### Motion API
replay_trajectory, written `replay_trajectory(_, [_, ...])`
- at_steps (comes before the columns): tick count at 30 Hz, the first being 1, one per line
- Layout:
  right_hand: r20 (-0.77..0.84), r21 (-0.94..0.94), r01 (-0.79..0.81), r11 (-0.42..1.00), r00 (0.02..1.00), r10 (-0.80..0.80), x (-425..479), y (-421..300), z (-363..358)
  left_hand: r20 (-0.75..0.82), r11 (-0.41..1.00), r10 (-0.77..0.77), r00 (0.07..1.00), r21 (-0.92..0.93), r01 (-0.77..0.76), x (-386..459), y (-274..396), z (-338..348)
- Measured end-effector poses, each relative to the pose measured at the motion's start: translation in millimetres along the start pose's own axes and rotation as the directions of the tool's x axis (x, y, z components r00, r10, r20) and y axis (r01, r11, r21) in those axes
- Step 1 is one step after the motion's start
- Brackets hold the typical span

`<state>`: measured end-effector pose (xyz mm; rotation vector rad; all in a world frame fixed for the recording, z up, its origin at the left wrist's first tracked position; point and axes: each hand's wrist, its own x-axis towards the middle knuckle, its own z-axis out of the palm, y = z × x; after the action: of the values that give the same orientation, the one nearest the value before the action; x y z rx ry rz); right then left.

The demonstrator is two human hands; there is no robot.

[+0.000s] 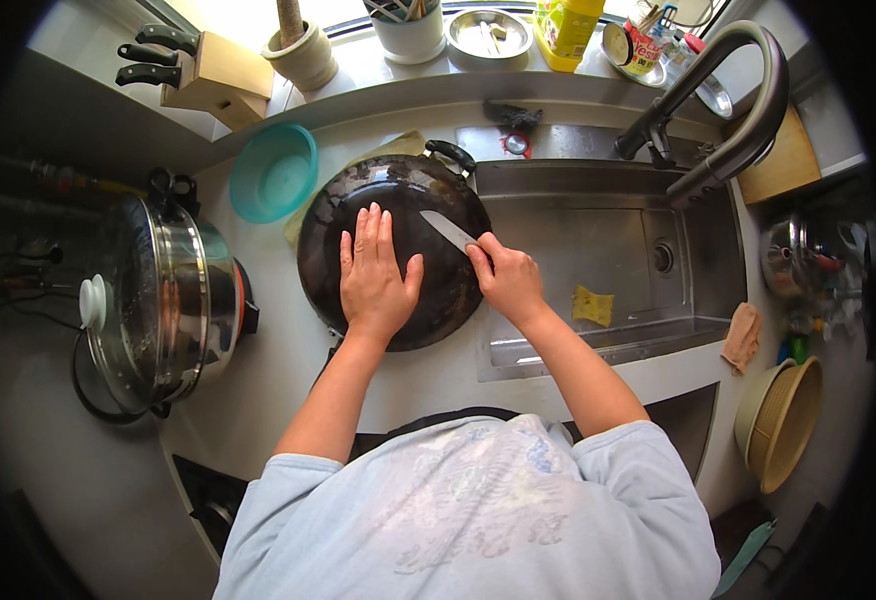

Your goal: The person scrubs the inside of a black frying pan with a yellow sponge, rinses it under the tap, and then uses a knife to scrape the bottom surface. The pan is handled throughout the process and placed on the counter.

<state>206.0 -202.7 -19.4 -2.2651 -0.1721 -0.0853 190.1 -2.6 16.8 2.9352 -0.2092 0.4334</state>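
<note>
An upside-down wok [438, 307] with a blackened underside lies on the counter, its right side at the sink's edge. My left hand [379, 277] is spread flat on the wok's bottom, fingers pointing away from me. In my right hand [507, 276] is a knife [447, 229]; its blade points up and left over the wok's right part. Whether the blade touches the wok I cannot tell. A black loop handle [451, 155] sticks out at the wok's far right. Beneath the wok's far left edge shows a yellowish cloth [400, 145].
A teal plastic basin [274, 174] stands left of the wok, a large lidded steel pot [175, 307] farther left. The steel sink [588, 247], holding a yellow cloth [592, 306], has a curved faucet [772, 82]. A knife block [228, 79] stands at the back left.
</note>
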Motion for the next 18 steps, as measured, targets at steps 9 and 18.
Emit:
replay_trajectory(9, [-0.025,0.013,-0.042,0.999,0.999,0.043,2.5,2.8,1.4,-0.006,1.000,0.005,1.000,0.012,-0.005,-1.8,-0.6,2.3])
replay_trajectory(18, [-0.038,0.014,-0.032,0.999,0.999,0.032,9.0,0.5,-0.1,-0.024,0.999,0.029,0.999,0.031,-0.028,-1.6,-0.8,3.9])
